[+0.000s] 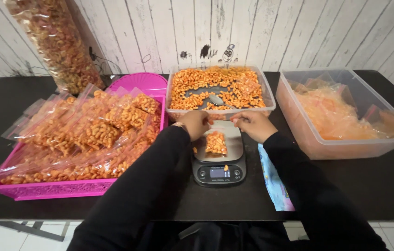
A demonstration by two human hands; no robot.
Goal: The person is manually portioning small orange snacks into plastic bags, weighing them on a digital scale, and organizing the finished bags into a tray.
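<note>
The small clear bag (216, 143) of orange snack pieces lies flat on the plate of the kitchen scale (219, 160), right in front of me at the near middle of the black table (2, 102). I judge it light and soft, the thin plastic slippery and the pieces inside brittle, so it is best pinched at its top edge, not squeezed across the middle. My left hand (195, 123) and right hand (252, 124) sit at the far end of the plate with fingers curled, seemingly pinching the bag's top edge, though I cannot tell for sure. Just beyond them stands a clear tub (174, 93) of loose snacks with a spoon (218, 100) in it. Left is a pink tray (48, 189) piled with filled bags, right a bin (318, 146) of empty bags.
</note>
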